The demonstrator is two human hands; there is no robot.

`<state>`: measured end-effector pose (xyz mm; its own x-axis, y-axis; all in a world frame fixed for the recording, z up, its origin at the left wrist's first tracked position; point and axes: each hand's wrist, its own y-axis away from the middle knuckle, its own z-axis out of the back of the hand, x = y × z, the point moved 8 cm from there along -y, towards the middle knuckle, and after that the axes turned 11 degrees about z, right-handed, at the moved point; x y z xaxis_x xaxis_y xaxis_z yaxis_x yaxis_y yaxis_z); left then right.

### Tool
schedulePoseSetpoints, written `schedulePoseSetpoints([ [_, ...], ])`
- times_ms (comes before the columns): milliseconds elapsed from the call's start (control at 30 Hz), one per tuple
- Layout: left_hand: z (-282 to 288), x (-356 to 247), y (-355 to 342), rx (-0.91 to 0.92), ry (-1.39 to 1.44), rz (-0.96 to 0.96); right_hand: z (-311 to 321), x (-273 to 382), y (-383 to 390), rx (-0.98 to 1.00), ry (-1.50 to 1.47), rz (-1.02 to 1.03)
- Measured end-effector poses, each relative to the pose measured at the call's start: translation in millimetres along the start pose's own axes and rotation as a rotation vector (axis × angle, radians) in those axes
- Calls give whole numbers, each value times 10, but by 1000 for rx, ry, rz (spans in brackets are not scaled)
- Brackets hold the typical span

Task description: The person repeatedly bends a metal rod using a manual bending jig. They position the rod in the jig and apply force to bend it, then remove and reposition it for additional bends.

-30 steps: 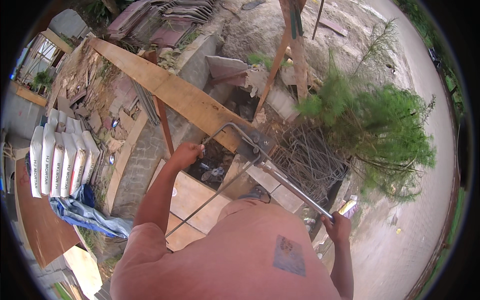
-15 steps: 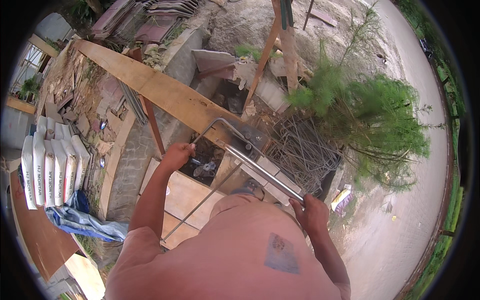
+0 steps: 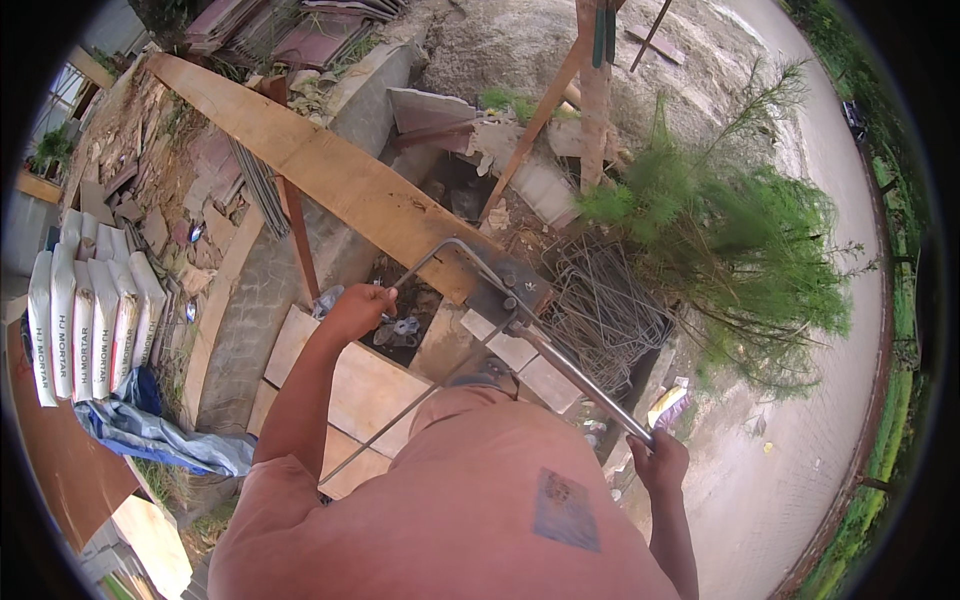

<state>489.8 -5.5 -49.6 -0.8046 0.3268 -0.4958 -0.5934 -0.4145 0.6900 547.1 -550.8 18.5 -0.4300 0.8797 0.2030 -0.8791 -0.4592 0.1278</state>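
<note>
My left hand is closed around the free end of a bent steel rod. From there the rod rises to a corner, then runs down to a dark metal plate with upright pins. A long straight stretch of rod slants from the plate toward my left side; whether it is the same piece is hard to see at the pins. My right hand grips the near end of a shiny metal pipe, whose far end meets the plate's pins. The plate sits on the end of a wooden plank.
Just right of the plate lies a heap of bent steel rods, beside a leafy green bush. Pale tiles lie in front of me. White sacks are stacked at left, above a blue tarp. Wooden posts stand beyond the plank.
The pipe has swung right and nearer to me, my right hand moving with it. My left hand stays on the rod's end. The whole view has shifted slightly.
</note>
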Motion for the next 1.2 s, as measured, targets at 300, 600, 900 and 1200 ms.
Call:
schedulePoseSetpoints([
  [300,45,33,-50,-59,87,-107,-33,181,-218,-196,-231,237],
  [600,15,11,-82,-70,24,-126,486,-115,-1764,-51,173,317],
  [900,29,-50,12,-67,89,-124,575,-29,-2714,97,351,529],
  [1200,29,13,-39,-83,56,-112,762,653,-3352,19,354,801],
])
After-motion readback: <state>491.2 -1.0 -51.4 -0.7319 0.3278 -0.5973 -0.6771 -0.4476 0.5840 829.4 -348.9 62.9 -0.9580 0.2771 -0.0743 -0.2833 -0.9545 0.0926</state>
